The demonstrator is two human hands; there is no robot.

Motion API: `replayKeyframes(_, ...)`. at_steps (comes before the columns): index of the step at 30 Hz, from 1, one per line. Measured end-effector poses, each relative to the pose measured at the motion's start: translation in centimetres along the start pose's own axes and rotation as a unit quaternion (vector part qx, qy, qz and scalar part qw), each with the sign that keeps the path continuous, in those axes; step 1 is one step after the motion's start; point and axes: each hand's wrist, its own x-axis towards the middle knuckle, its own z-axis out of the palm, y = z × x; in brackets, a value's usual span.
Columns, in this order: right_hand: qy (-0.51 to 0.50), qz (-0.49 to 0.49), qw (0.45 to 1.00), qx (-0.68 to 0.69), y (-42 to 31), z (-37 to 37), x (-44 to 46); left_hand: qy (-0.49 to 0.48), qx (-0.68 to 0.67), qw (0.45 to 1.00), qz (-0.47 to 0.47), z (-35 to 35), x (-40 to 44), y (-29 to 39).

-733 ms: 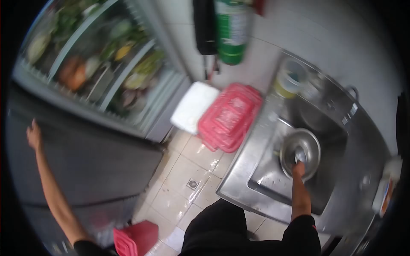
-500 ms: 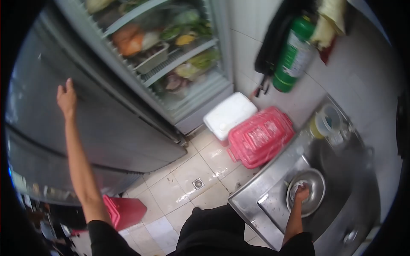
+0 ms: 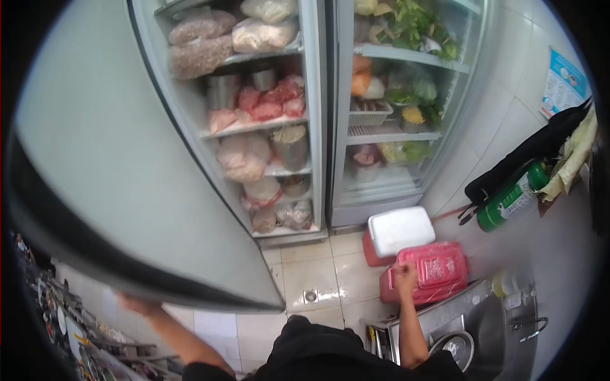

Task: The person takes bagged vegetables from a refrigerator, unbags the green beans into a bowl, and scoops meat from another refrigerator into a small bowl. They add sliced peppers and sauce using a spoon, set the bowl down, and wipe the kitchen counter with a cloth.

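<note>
My left hand (image 3: 138, 305) is at the edge of the grey refrigerator door (image 3: 108, 159), which stands wide open on the left. Its fingers are partly hidden behind the door but look closed on the edge. Behind the door, shelves hold bagged food, raw red meat (image 3: 273, 101) and metal containers (image 3: 223, 92). My right hand (image 3: 405, 277) is raised in front of the red lidded container (image 3: 438, 267), its fingers curled with nothing visible in them. Below it, a metal bowl (image 3: 469, 355) sits in the steel sink.
A glass-door refrigerator (image 3: 394, 198) with vegetables stands to the right. Beside it is a white-lidded cooler box (image 3: 400, 232). A green cylinder (image 3: 515, 198) hangs by the tiled wall. A drain (image 3: 310, 296) is set in the wet floor, and cluttered racks (image 3: 82, 343) stand lower left.
The refrigerator door has swung open, showing its shelves. My left hand has moved down to the door's edge. My right hand has left the metal bowl, and the view has turned left.
</note>
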Motion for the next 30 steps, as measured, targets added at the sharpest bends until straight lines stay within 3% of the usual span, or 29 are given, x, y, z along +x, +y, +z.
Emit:
replayKeyframes(1, -0.031, 0.039, 0.999, -0.009, -1.6, 2.2, 1.0, 0.082, -0.142, 0.983, -0.078, -1.2, 1.8, 0.2)
replayKeyframes(2, -0.063, 0.079, 0.995, -0.015, -3.3, 4.2, 2.2, 0.072, -0.110, 0.989, -0.070, -3.5, 3.8, -0.1)
replayKeyframes(3, -0.077, 0.037, 0.995, -0.051, -5.4, 5.9, 3.8, 0.089, -0.128, 0.987, -0.038, -2.4, 3.3, 1.8)
replayKeyframes(4, -0.093, -0.002, 0.992, -0.089, -7.7, 7.5, 5.7, 0.094, -0.142, 0.981, -0.088, -4.5, 5.8, 1.3)
replayKeyframes(6, -0.076, -0.198, 0.974, -0.080, -12.6, 10.7, 10.6, 0.121, -0.078, 0.990, 0.004, -7.4, 9.7, -0.2)
replayKeyframes(9, -0.052, -0.383, 0.916, -0.108, -23.6, 13.4, 18.9, 0.175, 0.061, 0.974, 0.130, -6.9, 11.3, 0.1)
replayKeyframes(12, 0.038, -0.485, 0.866, -0.118, -32.5, 16.0, 26.5, 0.213, 0.176, 0.928, 0.249, -5.2, 10.7, 0.2)
replayKeyframes(15, 0.081, -0.460, 0.884, -0.028, -39.6, 17.6, 32.8, 0.202, 0.217, 0.887, 0.354, -2.5, 8.8, 0.0)
replayKeyframes(19, 0.076, -0.378, 0.920, 0.075, -44.6, 17.5, 38.2, 0.065, 0.176, 0.855, 0.483, 2.6, 4.3, -1.9)
replayKeyframes(24, 0.125, -0.449, 0.884, 0.027, -46.3, 16.7, 40.3, -0.262, 0.011, 0.766, 0.587, 9.9, -1.3, -6.4)
replayKeyframes(25, 0.120, -0.477, 0.870, 0.004, -46.5, 16.5, 40.6, -0.353, -0.021, 0.738, 0.575, 11.6, -2.1, -7.5)
replayKeyframes(27, 0.146, -0.509, 0.848, -0.019, -46.8, 16.4, 42.4, -0.560, 0.070, 0.771, 0.296, 14.8, -5.9, 0.0)
replayKeyframes(29, 0.137, -0.558, 0.818, -0.027, -47.2, 15.9, 43.9, -0.485, 0.124, 0.804, 0.321, 21.6, -9.0, 2.0)
replayKeyframes(30, 0.132, -0.569, 0.812, -0.009, -47.3, 15.6, 44.9, -0.473, 0.088, 0.801, 0.355, 24.3, -9.3, 1.4)
